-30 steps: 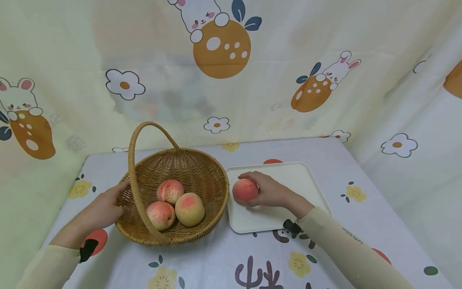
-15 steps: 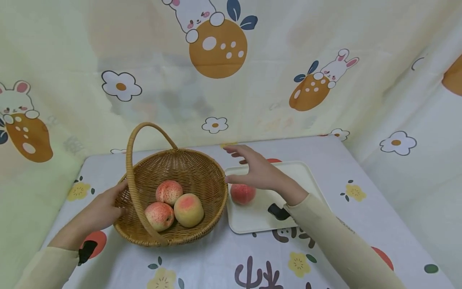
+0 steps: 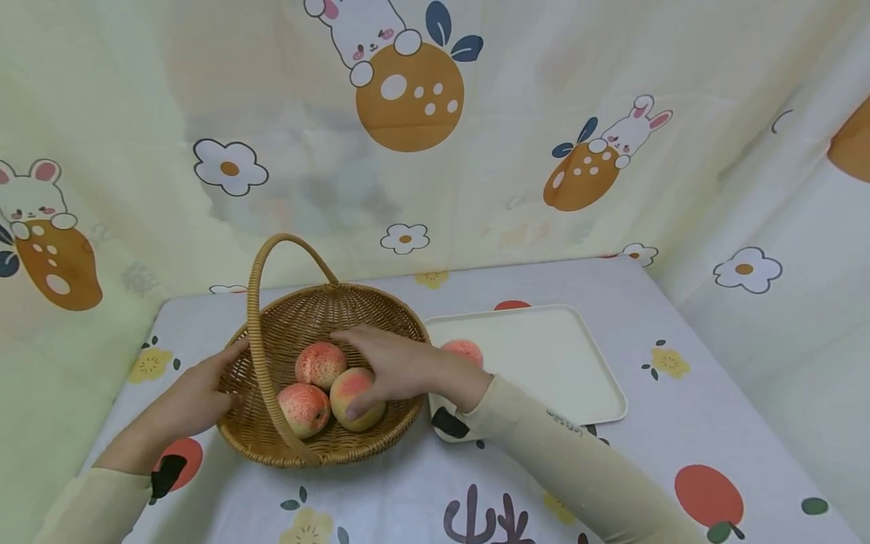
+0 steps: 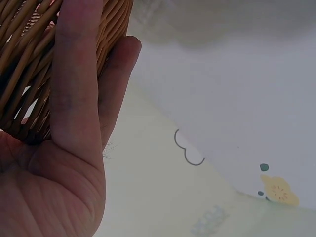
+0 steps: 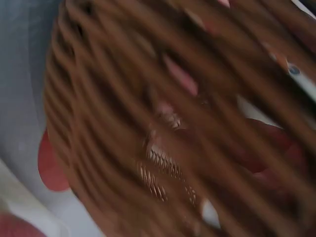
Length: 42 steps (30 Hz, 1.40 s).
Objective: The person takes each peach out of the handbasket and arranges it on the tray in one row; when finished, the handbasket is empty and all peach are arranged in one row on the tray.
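Note:
A round wicker basket (image 3: 397,302) with a tall arched handle (image 3: 254,317) stands on the left of the table. My left hand (image 3: 193,393) grips its left rim; the left wrist view shows that hand's fingers (image 4: 76,89) along the outer weave. Inside lie two red-speckled peaches (image 3: 321,365) and a yellow peach (image 3: 350,384) with a pink blush. My right hand (image 3: 394,366) reaches over the right rim, fingers spread above the yellow peach, its thumb overlapping the fruit's front. Another peach (image 3: 464,350) sits on the white tray (image 3: 544,363), partly behind my right wrist.
The tray lies right beside the basket. A flower-printed cloth (image 3: 680,423) covers the table, and a rabbit-patterned curtain (image 3: 510,189) hangs behind it. Blurred basket weave (image 5: 113,123) fills most of the right wrist view.
My right hand let go of a peach on the tray, rose off it and moved left into the basket over the yellow peach. The left hand keeps its hold on the rim.

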Each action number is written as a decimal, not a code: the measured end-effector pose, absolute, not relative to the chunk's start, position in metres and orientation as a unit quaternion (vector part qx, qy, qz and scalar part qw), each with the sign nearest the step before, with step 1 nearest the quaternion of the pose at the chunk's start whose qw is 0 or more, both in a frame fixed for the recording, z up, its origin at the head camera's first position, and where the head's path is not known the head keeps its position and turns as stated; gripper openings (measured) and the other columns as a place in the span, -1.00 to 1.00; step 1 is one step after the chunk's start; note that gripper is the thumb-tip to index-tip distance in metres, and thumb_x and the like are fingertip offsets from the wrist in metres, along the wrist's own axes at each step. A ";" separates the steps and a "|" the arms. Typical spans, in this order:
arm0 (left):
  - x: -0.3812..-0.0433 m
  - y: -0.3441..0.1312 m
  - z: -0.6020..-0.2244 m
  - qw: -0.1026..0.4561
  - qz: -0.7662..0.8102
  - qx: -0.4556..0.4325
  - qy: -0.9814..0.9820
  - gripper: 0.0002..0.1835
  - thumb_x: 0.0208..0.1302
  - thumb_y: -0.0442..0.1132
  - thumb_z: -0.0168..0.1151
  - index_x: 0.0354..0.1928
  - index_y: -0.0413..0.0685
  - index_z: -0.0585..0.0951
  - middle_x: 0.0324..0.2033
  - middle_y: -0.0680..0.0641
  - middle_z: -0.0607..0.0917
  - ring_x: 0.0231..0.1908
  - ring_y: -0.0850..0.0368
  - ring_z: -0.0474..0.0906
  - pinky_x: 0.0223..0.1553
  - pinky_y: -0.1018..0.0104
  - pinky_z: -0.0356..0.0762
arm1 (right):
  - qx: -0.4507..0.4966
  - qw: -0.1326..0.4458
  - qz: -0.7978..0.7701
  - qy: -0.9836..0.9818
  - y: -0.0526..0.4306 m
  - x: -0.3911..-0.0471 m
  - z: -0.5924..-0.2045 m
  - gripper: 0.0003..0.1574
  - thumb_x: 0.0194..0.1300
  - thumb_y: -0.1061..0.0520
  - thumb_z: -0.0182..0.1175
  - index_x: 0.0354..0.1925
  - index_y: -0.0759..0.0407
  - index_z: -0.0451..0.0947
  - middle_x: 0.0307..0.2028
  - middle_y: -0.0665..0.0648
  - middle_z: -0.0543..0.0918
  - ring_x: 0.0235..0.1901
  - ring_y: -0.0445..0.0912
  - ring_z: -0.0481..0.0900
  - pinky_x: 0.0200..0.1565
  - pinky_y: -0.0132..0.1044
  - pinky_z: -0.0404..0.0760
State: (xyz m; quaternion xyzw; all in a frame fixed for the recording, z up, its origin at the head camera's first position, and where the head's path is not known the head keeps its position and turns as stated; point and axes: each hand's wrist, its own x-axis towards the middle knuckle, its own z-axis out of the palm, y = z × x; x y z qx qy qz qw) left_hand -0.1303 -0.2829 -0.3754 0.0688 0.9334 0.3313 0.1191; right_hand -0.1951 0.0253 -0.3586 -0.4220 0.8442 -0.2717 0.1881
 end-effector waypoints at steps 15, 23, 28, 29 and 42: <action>-0.129 -0.281 -0.374 0.119 0.322 0.069 0.937 -0.05 0.16 -0.55 0.15 0.59 -0.26 -0.01 0.40 -0.59 0.18 0.25 -0.62 0.29 -0.11 -0.23 0.63 | -0.387 0.180 -0.101 0.899 0.000 -0.180 -0.382 -0.22 -0.16 -0.15 0.63 -0.01 0.04 0.51 -0.18 -0.08 0.62 -0.13 -0.18 0.57 -0.02 -0.29 0.54; -0.129 -0.280 -0.373 0.122 0.323 0.066 0.936 -0.05 0.15 -0.57 0.13 0.59 -0.23 0.00 0.40 -0.58 0.18 0.26 -0.61 0.27 -0.08 -0.23 0.62 | -0.405 0.137 -0.160 0.890 0.012 -0.181 -0.377 -0.26 -0.12 -0.15 0.54 0.03 0.01 0.51 -0.21 -0.11 0.62 -0.21 -0.18 0.59 -0.15 -0.27 0.58; -0.129 -0.281 -0.373 0.121 0.318 0.065 0.938 -0.05 0.16 -0.56 0.13 0.59 -0.23 0.00 0.40 -0.58 0.18 0.26 -0.62 0.27 -0.07 -0.27 0.60 | -0.417 0.126 -0.269 0.859 0.034 -0.187 -0.368 0.10 -0.11 -0.10 0.55 0.40 0.03 0.39 0.12 -0.08 0.54 0.02 -0.21 0.51 0.08 -0.24 0.51; -0.128 -0.281 -0.373 0.120 0.317 0.066 0.939 -0.05 0.16 -0.56 0.14 0.59 -0.23 0.00 0.39 -0.59 0.19 0.25 -0.62 0.28 -0.07 -0.27 0.60 | -0.415 0.128 -0.294 0.851 0.040 -0.188 -0.366 0.15 -0.12 -0.07 0.56 0.44 0.02 0.36 0.16 -0.06 0.50 0.06 -0.20 0.49 0.10 -0.22 0.50; -0.129 -0.282 -0.373 0.117 0.322 0.066 0.937 -0.05 0.18 -0.54 0.17 0.59 -0.26 -0.02 0.39 -0.60 0.18 0.23 -0.63 0.30 -0.10 -0.26 0.62 | -0.353 0.123 -0.559 0.740 0.127 -0.214 -0.357 0.05 -0.06 0.28 0.56 0.39 0.09 0.36 0.21 0.11 0.50 0.03 0.05 0.61 0.05 -0.02 0.60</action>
